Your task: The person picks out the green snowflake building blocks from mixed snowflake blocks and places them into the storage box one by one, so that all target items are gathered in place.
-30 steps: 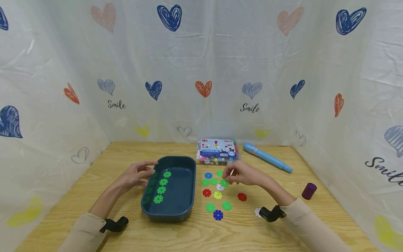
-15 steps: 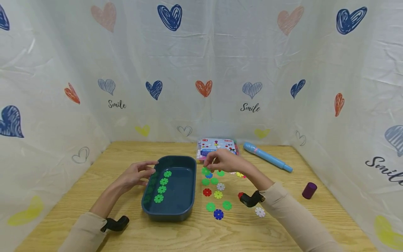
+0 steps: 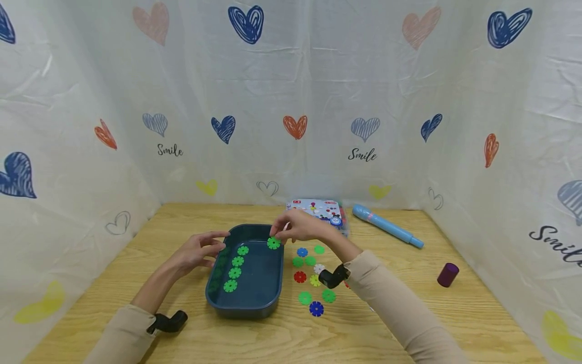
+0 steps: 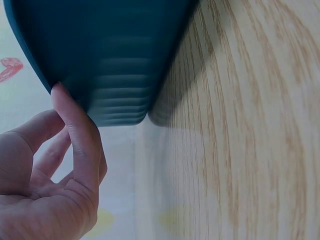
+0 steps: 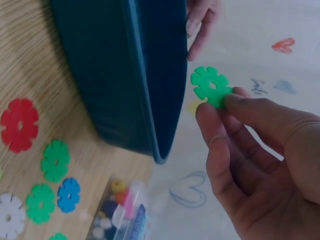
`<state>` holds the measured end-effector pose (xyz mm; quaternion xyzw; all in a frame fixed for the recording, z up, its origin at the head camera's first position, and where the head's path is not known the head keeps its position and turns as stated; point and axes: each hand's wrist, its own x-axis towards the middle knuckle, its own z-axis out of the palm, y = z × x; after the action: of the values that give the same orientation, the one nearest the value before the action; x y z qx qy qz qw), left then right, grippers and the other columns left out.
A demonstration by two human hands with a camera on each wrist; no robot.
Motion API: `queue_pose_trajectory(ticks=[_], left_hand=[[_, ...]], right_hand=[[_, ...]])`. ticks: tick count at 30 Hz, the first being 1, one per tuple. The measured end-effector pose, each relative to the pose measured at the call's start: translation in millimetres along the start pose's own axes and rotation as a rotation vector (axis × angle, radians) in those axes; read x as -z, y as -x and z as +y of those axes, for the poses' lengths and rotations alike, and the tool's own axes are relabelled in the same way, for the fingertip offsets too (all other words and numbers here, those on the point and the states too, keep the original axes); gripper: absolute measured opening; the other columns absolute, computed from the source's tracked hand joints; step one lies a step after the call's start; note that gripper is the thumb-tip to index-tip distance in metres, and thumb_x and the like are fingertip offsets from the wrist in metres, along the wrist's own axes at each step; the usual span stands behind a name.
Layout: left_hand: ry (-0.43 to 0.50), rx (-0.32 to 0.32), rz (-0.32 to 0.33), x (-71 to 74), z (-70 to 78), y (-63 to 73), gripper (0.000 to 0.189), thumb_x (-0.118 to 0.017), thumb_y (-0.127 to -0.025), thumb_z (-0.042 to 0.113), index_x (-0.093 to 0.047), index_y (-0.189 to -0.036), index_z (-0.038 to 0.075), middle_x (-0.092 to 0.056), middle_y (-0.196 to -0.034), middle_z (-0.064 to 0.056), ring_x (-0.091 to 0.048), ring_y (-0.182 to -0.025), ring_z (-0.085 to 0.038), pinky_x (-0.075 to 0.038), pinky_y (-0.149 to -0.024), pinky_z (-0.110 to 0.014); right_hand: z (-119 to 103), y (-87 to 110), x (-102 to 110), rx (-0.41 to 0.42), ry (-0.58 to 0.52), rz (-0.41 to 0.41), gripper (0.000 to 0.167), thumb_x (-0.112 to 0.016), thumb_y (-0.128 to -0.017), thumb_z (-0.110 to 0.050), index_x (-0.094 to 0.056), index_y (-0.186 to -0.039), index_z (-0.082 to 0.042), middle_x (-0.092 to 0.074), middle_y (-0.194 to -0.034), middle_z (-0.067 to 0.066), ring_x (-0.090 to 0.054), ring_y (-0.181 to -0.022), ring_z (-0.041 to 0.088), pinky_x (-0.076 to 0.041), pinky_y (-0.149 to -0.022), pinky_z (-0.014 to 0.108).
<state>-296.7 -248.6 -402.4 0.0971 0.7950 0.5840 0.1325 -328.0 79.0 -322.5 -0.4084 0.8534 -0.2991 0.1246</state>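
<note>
My right hand pinches a green notched plastic disc between thumb and fingers. In the head view it hangs over the far right corner of a dark blue-green rectangular tub. Inside, several matching green discs lie in a row along the left side. My left hand stays at the tub's left rim. Its fingertips touch the rim from outside with relaxed fingers, as the left wrist view shows.
Right of the tub, loose discs lie on the wooden table: green, red, blue, yellow and white. Behind them sits a clear box of beads. A blue microphone-shaped tube and purple cylinder lie farther right.
My right hand has lifted a green disc from the loose group and carried it left to above the tub's far right corner. The left hand and tub have stayed put.
</note>
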Motion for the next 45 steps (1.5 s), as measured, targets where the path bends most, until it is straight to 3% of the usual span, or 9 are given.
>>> queue_pose_trajectory(ticks=[4,11,16,20,28,38,45], left_hand=[[0.000,0.003,0.003,-0.9,-0.1,0.2,0.060,-0.064,-0.096,0.029,-0.042,-0.148,0.008,-0.048,-0.133,-0.026,-0.063,-0.099,-0.025,-0.058,-0.071,-0.029],[0.002,0.004,-0.003,-1.1,0.4,-0.8,0.061,-0.064,-0.096,0.030,-0.041,-0.148,0.008,-0.048,-0.134,-0.026,-0.062,-0.101,-0.026,-0.058,-0.072,-0.030],[-0.009,-0.006,-0.014,-0.3,0.4,-0.8,0.061,-0.063,-0.097,0.030,-0.041,-0.148,0.007,-0.048,-0.135,-0.026,-0.062,-0.100,-0.027,-0.058,-0.072,-0.030],[-0.012,-0.012,-0.020,0.2,-0.7,-1.2,0.060,-0.062,-0.097,0.029,-0.040,-0.149,0.007,-0.049,-0.134,-0.027,-0.062,-0.099,-0.027,-0.058,-0.070,-0.030],[-0.015,-0.019,-0.027,1.5,-0.3,-2.2,0.057,-0.059,-0.099,0.026,-0.039,-0.149,0.006,-0.048,-0.137,-0.030,-0.064,-0.101,-0.025,-0.058,-0.069,-0.030],[-0.018,-0.011,-0.035,3.5,0.0,-2.6,0.056,-0.058,-0.100,0.024,-0.039,-0.149,0.006,-0.046,-0.141,-0.029,-0.065,-0.102,-0.021,-0.058,-0.071,-0.031],[-0.021,-0.012,-0.033,3.6,-0.4,-2.1,0.054,-0.057,-0.100,0.023,-0.040,-0.149,0.006,-0.042,-0.142,-0.029,-0.065,-0.103,-0.020,-0.058,-0.071,-0.032]], right_hand=[[-3.8,-12.7,-4.7,0.001,-0.016,-0.029,0.014,-0.060,-0.097,-0.009,-0.072,-0.104,-0.008,-0.073,-0.092,0.008,-0.072,-0.080,0.026,-0.057,-0.063,0.032],[-12.4,-33.1,-16.0,-0.015,-0.030,-0.079,0.014,-0.061,-0.097,-0.010,-0.072,-0.105,-0.009,-0.075,-0.091,0.006,-0.070,-0.074,0.014,-0.059,-0.071,0.042],[-17.9,-45.6,-25.8,-0.032,-0.089,-0.148,0.018,-0.060,-0.097,-0.009,-0.071,-0.111,-0.003,-0.075,-0.095,0.009,-0.073,-0.083,0.024,-0.058,-0.068,0.033],[-19.1,-54.0,-35.6,-0.043,-0.116,-0.187,0.020,-0.060,-0.097,-0.008,-0.071,-0.112,-0.001,-0.075,-0.096,0.010,-0.073,-0.082,0.021,-0.058,-0.068,0.026],[-29.0,-67.4,-53.8,-0.079,-0.197,-0.329,0.018,-0.061,-0.095,-0.001,-0.069,-0.109,0.004,-0.073,-0.095,0.016,-0.073,-0.084,0.029,-0.060,-0.077,0.036],[-42.2,-80.9,-70.1,-0.141,-0.199,-0.468,0.012,-0.061,-0.095,-0.002,-0.069,-0.103,-0.001,-0.071,-0.086,0.007,-0.073,-0.079,0.021,-0.059,-0.074,0.029],[-49.4,-86.0,-77.8,-0.184,-0.204,-0.525,0.011,-0.061,-0.095,-0.002,-0.069,-0.103,-0.001,-0.070,-0.087,0.007,-0.073,-0.079,0.021,-0.059,-0.078,0.032]])
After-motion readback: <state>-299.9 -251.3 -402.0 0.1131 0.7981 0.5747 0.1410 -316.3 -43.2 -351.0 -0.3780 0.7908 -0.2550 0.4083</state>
